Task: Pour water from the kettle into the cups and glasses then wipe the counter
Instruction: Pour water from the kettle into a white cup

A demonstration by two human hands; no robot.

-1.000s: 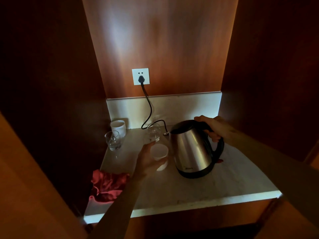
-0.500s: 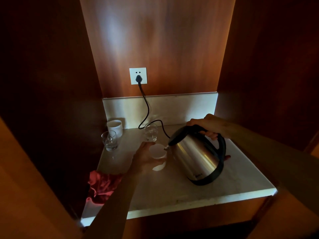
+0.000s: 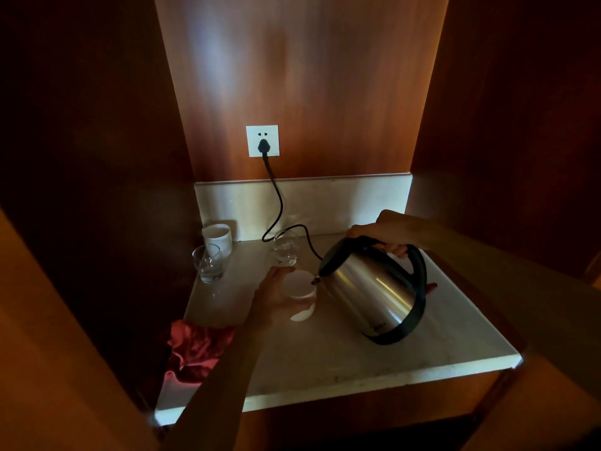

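Note:
My right hand [image 3: 387,232] grips the black handle of a steel kettle [image 3: 374,288], which is lifted and tilted left, its spout over the rim of a white cup [image 3: 297,284]. That cup stands on the pale stone counter [image 3: 341,353] with my left hand [image 3: 276,301] wrapped round its left side. Behind it stands a clear glass [image 3: 286,247] with water in it. At the back left corner are a second glass [image 3: 208,263] and a second white cup [image 3: 218,237]. A red cloth [image 3: 195,349] lies crumpled at the counter's front left.
A black cord [image 3: 276,203] runs from a wall socket [image 3: 262,140] down behind the middle glass. Dark wooden walls close in the counter on the left, right and back. The counter's front edge [image 3: 390,375] is near me.
The kettle has been lifted off the counter and tipped further left, bringing its spout over the white cup. My left hand has stayed on the cup.

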